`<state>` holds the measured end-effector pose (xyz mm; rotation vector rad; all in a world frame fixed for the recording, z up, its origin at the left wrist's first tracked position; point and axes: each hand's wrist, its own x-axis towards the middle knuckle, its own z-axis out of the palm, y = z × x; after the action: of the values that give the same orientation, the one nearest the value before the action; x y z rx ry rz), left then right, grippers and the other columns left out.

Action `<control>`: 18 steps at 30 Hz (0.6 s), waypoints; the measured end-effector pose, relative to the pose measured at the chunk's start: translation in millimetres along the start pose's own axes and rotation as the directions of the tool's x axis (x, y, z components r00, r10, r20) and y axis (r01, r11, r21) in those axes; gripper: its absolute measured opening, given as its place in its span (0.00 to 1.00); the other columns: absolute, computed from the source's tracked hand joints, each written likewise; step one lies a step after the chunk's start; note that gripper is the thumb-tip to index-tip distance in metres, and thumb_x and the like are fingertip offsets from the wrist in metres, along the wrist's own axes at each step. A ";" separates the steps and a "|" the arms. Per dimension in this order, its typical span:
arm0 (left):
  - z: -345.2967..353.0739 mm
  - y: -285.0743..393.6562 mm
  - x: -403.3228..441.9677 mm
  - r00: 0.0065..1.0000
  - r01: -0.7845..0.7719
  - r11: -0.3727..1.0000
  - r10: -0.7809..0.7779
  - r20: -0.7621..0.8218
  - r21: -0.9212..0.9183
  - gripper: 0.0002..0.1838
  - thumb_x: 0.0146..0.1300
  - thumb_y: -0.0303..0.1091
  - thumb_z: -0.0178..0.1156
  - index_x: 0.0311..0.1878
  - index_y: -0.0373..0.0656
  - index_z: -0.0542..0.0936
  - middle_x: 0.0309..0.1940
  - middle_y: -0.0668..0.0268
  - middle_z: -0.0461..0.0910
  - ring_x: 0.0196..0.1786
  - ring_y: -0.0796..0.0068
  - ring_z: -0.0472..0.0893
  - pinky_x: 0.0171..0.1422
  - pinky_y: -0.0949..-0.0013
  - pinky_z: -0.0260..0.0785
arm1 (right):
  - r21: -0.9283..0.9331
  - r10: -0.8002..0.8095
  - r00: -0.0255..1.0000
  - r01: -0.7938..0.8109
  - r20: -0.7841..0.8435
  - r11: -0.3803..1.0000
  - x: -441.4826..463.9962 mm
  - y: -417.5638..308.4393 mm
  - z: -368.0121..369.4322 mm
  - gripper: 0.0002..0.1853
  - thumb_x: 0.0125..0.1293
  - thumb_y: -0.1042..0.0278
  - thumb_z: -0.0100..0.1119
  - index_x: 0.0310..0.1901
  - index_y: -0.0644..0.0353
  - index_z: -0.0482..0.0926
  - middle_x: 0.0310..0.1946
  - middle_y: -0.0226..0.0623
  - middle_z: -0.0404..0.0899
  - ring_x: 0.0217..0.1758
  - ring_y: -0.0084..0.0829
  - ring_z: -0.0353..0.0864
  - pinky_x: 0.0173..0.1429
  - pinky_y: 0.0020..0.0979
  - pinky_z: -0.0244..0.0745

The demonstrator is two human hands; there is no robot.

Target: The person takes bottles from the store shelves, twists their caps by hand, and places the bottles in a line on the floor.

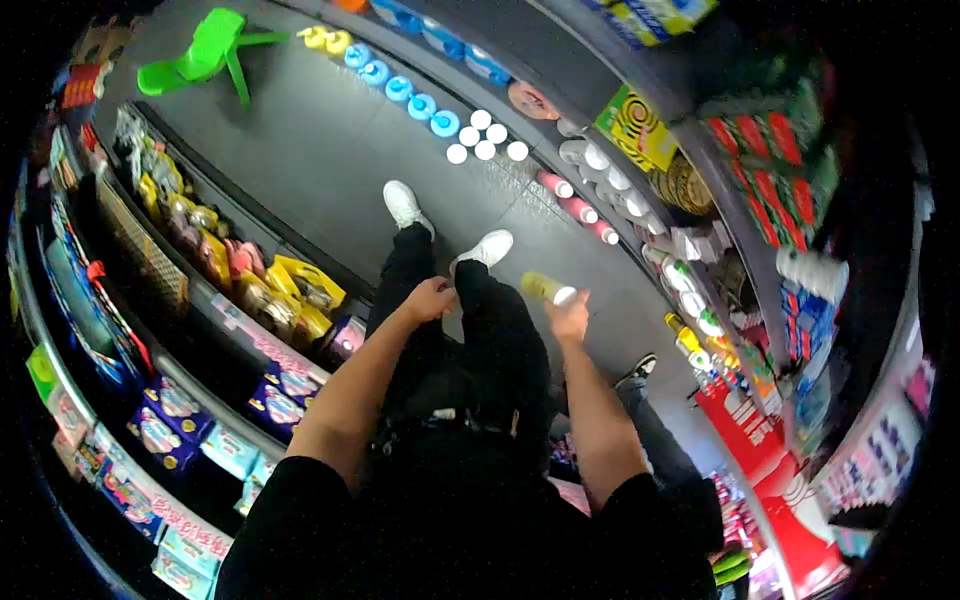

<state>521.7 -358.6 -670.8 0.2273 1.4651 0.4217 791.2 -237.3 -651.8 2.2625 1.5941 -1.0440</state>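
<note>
In my right hand [570, 318] is a yellow bottle [540, 287] with a white cap, tilted on its side over the grey floor. The fingers close around its capped end. My left hand [430, 300] hangs in front of my dark trousers with its fingers curled together; whether anything is in them I cannot make out. On the floor ahead stand several white-capped containers [485, 150] in a cluster. Several blue pump bottles [400, 89] line up beyond them, beside the shelf base. Pink bottles [578, 209] with white caps stand closer on the right.
A green plastic chair [212, 48] is at the far left of the aisle. Shelves with yellow packs [300, 290] and purple packs [170, 420] run along the left. Stocked shelves line the right, with a green-yellow box [637, 128]. Another person's shoe [637, 370] is close behind on my right.
</note>
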 end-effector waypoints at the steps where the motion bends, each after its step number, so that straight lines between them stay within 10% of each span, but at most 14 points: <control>1: 0.7 -10.5 14.4 1.000 0.009 0.999 -0.010 -0.007 -0.032 0.16 0.62 0.38 0.56 0.44 0.32 0.76 0.30 0.59 0.80 0.29 0.72 0.80 0.35 0.69 0.72 | -0.015 0.016 1.000 -0.016 0.015 1.000 4.3 2.9 6.1 0.38 0.46 0.58 0.73 0.55 0.61 0.61 0.46 0.57 0.78 0.50 0.58 0.78 0.53 0.49 0.73; 12: 13.1 1.4 199.5 0.980 -0.137 0.891 0.187 -0.074 0.433 0.19 0.58 0.41 0.55 0.44 0.34 0.80 0.41 0.45 0.81 0.47 0.45 0.80 0.52 0.56 0.71 | -0.116 -0.055 0.988 0.072 0.144 0.991 128.4 -20.3 114.6 0.38 0.48 0.58 0.70 0.57 0.60 0.61 0.46 0.55 0.78 0.50 0.53 0.79 0.53 0.45 0.73; 18: 31.1 11.0 296.8 0.965 -0.254 0.942 0.261 -0.004 0.218 0.21 0.62 0.42 0.52 0.52 0.37 0.78 0.40 0.55 0.83 0.41 0.62 0.82 0.48 0.63 0.72 | -0.045 -0.110 0.979 0.119 0.170 0.992 197.7 -64.4 177.4 0.37 0.50 0.61 0.69 0.59 0.58 0.60 0.48 0.53 0.77 0.51 0.54 0.78 0.54 0.46 0.73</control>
<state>565.8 -223.8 -933.5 0.5940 1.5191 0.4783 691.9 -153.9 -892.3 2.0107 1.6770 -1.1693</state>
